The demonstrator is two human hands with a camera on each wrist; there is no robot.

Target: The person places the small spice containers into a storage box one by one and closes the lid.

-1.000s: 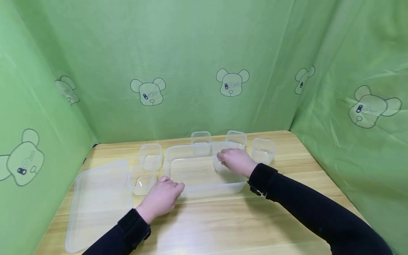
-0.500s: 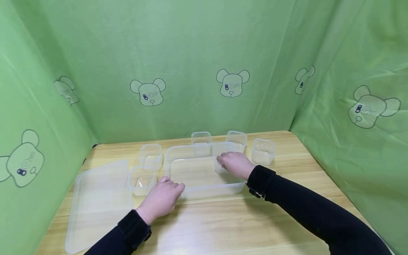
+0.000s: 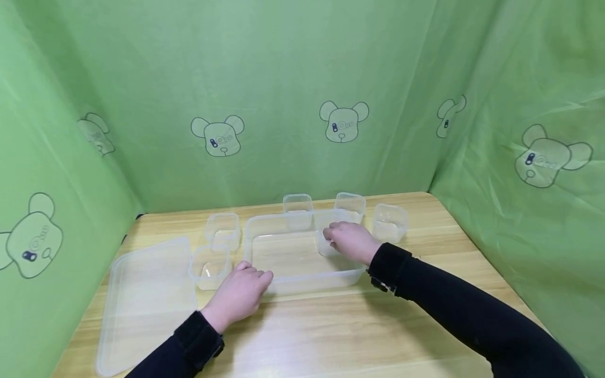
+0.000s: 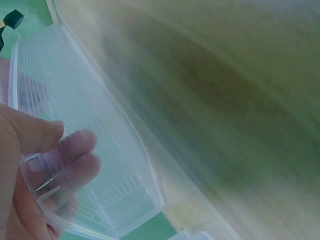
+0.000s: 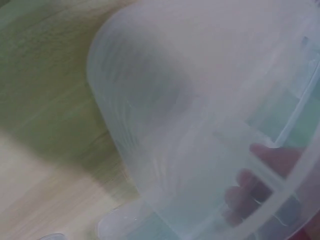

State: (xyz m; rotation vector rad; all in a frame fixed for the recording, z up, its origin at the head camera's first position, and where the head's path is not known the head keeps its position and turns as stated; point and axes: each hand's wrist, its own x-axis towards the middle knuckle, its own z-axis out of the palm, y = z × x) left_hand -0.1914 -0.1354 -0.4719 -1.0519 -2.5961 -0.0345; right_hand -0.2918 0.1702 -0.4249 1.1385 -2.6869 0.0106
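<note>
A large clear plastic food container [image 3: 309, 283] stands on the wooden table, its lid off. My left hand [image 3: 241, 291] grips its front rim near the left corner; in the left wrist view the thumb lies on one side of the wall and the fingers show through it. Inside, at the back right corner, sits a small clear plastic box [image 3: 325, 244]. My right hand [image 3: 352, 241] reaches in over the large container and pinches the small box's wall. Seen through the large wall in the right wrist view, the right fingers [image 5: 242, 200] look blurred.
Several more small clear boxes stand around: a pair at the left [image 3: 210, 268], a pair behind [image 3: 298, 202], another at the right [image 3: 390, 223]. A large flat clear lid [image 3: 148, 304] lies at the left. Green curtains [image 3: 283, 79] surround the table.
</note>
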